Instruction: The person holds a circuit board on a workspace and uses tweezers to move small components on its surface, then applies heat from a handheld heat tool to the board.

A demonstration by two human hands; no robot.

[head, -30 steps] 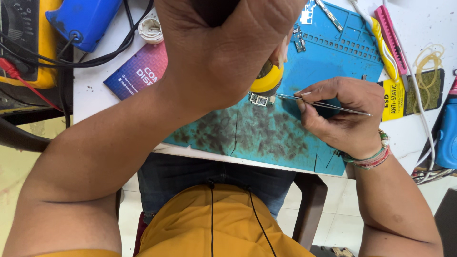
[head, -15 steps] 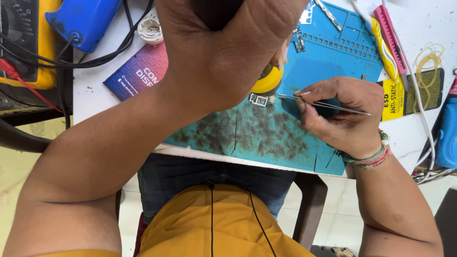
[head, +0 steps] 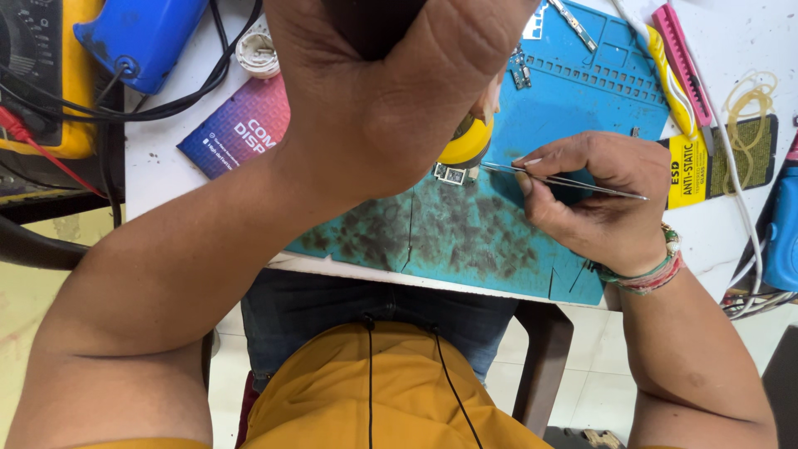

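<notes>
Your right hand (head: 594, 199) pinching thin metal tweezers (head: 565, 180), tips pointing left, reaching small square component (head: 453, 174) lying on stained blue mat (head: 465, 241). Your left hand (head: 391, 83) fisting around dark handle (tool mostly hidden), hovering just above component, yellow part (head: 467, 143) showing beneath. Purple card (head: 237, 125) lying left.

Right hand (head: 598, 199) pinches tweezers (head: 565, 180) toward a small chip (head: 453, 174); left hand (head: 391, 83) grips something dark, possibly a tool.
</notes>
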